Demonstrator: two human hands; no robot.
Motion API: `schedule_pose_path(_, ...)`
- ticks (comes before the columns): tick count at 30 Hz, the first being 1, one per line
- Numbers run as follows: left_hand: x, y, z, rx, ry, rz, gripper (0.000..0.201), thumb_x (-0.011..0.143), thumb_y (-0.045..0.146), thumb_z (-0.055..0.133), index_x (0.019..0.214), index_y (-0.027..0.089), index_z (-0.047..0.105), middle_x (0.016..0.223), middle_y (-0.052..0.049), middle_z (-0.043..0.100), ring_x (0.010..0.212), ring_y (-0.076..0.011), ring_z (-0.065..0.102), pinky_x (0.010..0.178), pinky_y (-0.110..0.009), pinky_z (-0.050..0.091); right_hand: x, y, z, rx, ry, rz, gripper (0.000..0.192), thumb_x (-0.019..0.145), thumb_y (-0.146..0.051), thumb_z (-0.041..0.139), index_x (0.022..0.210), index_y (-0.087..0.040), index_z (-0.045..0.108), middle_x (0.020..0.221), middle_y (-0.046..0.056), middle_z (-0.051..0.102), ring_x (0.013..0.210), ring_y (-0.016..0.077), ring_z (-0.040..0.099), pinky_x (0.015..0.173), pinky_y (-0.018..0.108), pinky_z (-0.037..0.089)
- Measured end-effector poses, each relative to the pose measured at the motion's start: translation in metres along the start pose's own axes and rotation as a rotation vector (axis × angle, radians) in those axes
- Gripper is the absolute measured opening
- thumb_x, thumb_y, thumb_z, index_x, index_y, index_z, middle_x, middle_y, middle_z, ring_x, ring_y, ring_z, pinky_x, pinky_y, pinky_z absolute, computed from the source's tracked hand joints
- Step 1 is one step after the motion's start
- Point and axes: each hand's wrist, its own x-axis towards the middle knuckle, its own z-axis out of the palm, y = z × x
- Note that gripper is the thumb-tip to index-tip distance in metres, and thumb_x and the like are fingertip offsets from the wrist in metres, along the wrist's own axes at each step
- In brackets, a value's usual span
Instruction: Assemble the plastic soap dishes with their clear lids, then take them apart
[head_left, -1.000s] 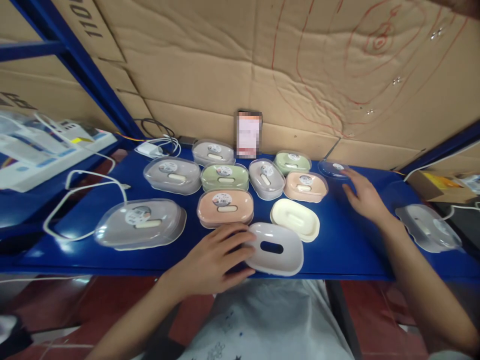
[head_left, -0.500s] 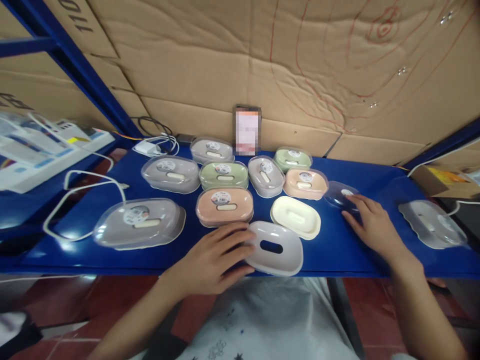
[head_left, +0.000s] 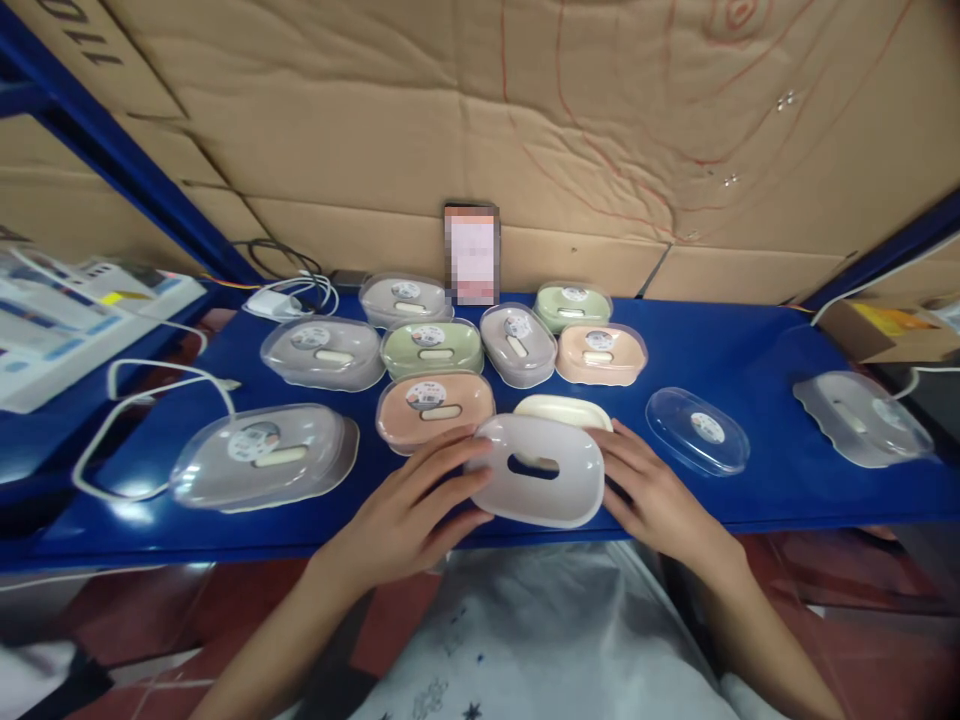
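Note:
A light grey soap dish tray [head_left: 493, 500] with an oval slot is raised and tipped above the table's front edge. My left hand [head_left: 416, 505] is closed on its left rim, fingers over the edge. My right hand [head_left: 660, 490] grips the right rim, its fingertips partly hidden behind it. Just behind lies a cream oval dish [head_left: 559, 405], largely covered by the grey tray. A clear oval lid [head_left: 697, 430] with a round sticker rests on the blue table, right of my right hand. Beside my left fingers sits a peach soap dish [head_left: 401, 415] under a clear lid.
Several lidded soap dishes stand behind, including a green one [head_left: 433, 345] and a grey one [head_left: 322, 352]. A large grey dish [head_left: 262, 455] lies left, another [head_left: 862, 420] far right. A phone [head_left: 472, 255] leans on cardboard. A white cable [head_left: 112, 390] loops at left.
My right hand has left the clear lid and moved left to the grey tray's right rim. The tray is lifted and tipped, now overlapping the cream dish. The view has shifted slightly.

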Motion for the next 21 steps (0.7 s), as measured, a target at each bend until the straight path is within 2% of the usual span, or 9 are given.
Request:
schedule_pose_path(3, 0.002, 0.001, 0.001, -0.001, -0.021, 0.004, 0.025, 0.108, 0.026, 0.064, 0.129, 0.014, 0.063, 0.138, -0.019, 0.07, 0.142, -0.0308, 0.06, 0.116, -0.051, 0.058, 0.0, -0.001, 0.003, 0.081, 0.046, -0.059, 0.043, 0.105, -0.021, 0.063, 0.147, -0.028, 0.062, 0.148, 0.009, 0.068, 0.139, 0.026, 0.065, 0.129, 0.058, 0.044)
schedule_pose_path(6, 0.002, 0.001, 0.002, 0.032, -0.03, 0.013, 0.025, 0.105, 0.028, 0.069, 0.126, 0.015, 0.065, 0.135, -0.017, 0.072, 0.138, -0.0313, 0.064, 0.113, -0.051, 0.06, -0.008, 0.0, 0.002, 0.083, 0.205, 0.015, 0.033, 0.102, -0.018, 0.065, 0.133, -0.03, 0.07, 0.135, 0.007, 0.074, 0.13, 0.0274, 0.07, 0.12, 0.056, 0.053)
schedule_pose_path(9, 0.003, 0.005, 0.003, 0.049, 0.017, 0.001, 0.025, 0.103, 0.031, 0.073, 0.123, 0.018, 0.066, 0.13, -0.013, 0.074, 0.132, -0.03, 0.067, 0.109, -0.049, 0.063, -0.015, -0.001, 0.001, 0.088, 0.344, 0.112, 0.043, 0.102, -0.02, 0.066, 0.144, -0.03, 0.062, 0.143, 0.011, 0.069, 0.134, 0.0302, 0.067, 0.112, 0.054, 0.058)
schedule_pose_path(12, 0.009, 0.018, 0.004, 0.072, 0.074, -0.074, 0.025, 0.102, 0.032, 0.076, 0.122, 0.02, 0.067, 0.125, -0.01, 0.075, 0.129, -0.0296, 0.067, 0.107, -0.048, 0.064, -0.018, -0.002, 0.001, 0.063, 0.316, 0.048, 0.065, 0.103, -0.034, 0.069, 0.163, -0.031, 0.045, 0.169, 0.015, 0.045, 0.152, 0.0366, 0.052, 0.117, 0.057, 0.055)
schedule_pose_path(14, 0.015, 0.027, 0.009, 0.087, 0.083, -0.114, 0.027, 0.101, 0.031, 0.077, 0.123, 0.018, 0.067, 0.125, -0.01, 0.074, 0.13, -0.0303, 0.065, 0.108, -0.047, 0.063, -0.017, -0.001, 0.002, 0.024, 0.264, -0.019, 0.071, 0.103, -0.038, 0.071, 0.167, -0.033, 0.041, 0.175, 0.013, 0.037, 0.155, 0.0383, 0.047, 0.119, 0.058, 0.053)
schedule_pose_path(18, 0.024, 0.029, 0.025, 0.057, 0.09, -0.115, 0.025, 0.104, 0.03, 0.072, 0.123, 0.016, 0.066, 0.128, -0.012, 0.072, 0.132, -0.0302, 0.064, 0.109, -0.048, 0.063, -0.013, 0.0, 0.003, 0.035, 0.274, -0.02, 0.066, 0.102, -0.024, 0.072, 0.162, -0.033, 0.048, 0.165, 0.011, 0.051, 0.152, 0.0355, 0.051, 0.121, 0.059, 0.051)
schedule_pose_path(21, 0.025, 0.023, 0.033, 0.043, 0.086, -0.128, 0.024, 0.106, 0.031, 0.069, 0.124, 0.017, 0.065, 0.129, -0.012, 0.071, 0.131, -0.0296, 0.066, 0.106, -0.048, 0.065, -0.01, 0.001, 0.005, 0.059, 0.238, 0.016, 0.057, 0.101, -0.023, 0.072, 0.155, -0.029, 0.055, 0.161, 0.013, 0.055, 0.151, 0.034, 0.052, 0.122, 0.058, 0.051)
